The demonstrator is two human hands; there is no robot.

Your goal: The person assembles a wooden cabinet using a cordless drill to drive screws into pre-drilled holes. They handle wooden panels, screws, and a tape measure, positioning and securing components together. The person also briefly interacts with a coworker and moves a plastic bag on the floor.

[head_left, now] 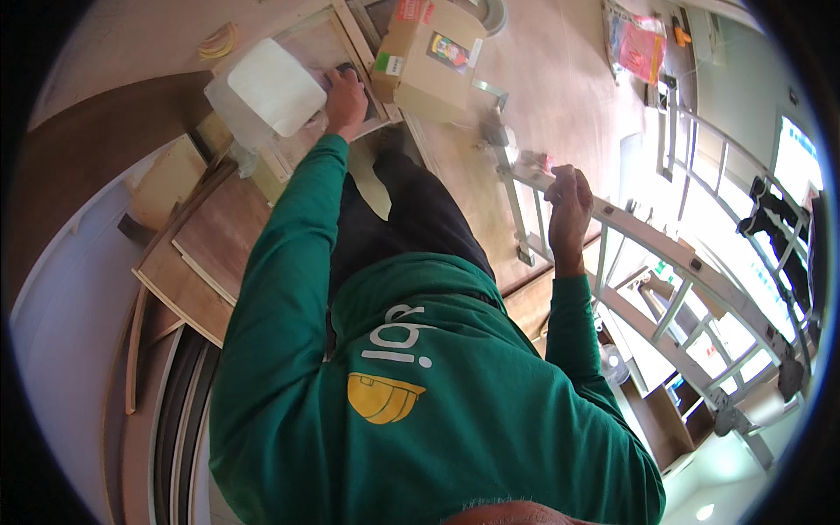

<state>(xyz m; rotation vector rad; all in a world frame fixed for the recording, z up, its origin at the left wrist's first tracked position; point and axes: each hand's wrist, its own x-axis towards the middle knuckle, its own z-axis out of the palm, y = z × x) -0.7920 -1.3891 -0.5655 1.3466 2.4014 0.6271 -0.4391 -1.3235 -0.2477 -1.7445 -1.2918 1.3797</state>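
Note:
My left hand (pixel 346 103) reaches forward with its fingers curled over a small dark object (pixel 369 107), mostly hidden under the hand. Beside it, on the left, stands a white block-like container (pixel 276 86) with clear plastic film (pixel 229 112) around its base. My right hand (pixel 570 203) is raised off to the right, above an aluminium ladder (pixel 652 229). Its fingers are bent and drawn together, and whatever they may hold is too small to make out. Just past the fingertips shows a small reddish item (pixel 544 161), blurred.
A cardboard box (pixel 430 57) sits right of my left hand. Wooden boards (pixel 219 236) and stacked panels (pixel 179 411) lean at the left. Far right, a red-and-clear plastic bag (pixel 634 45) lies on the wooden floor (pixel 560 87). The ladder runs along my right side.

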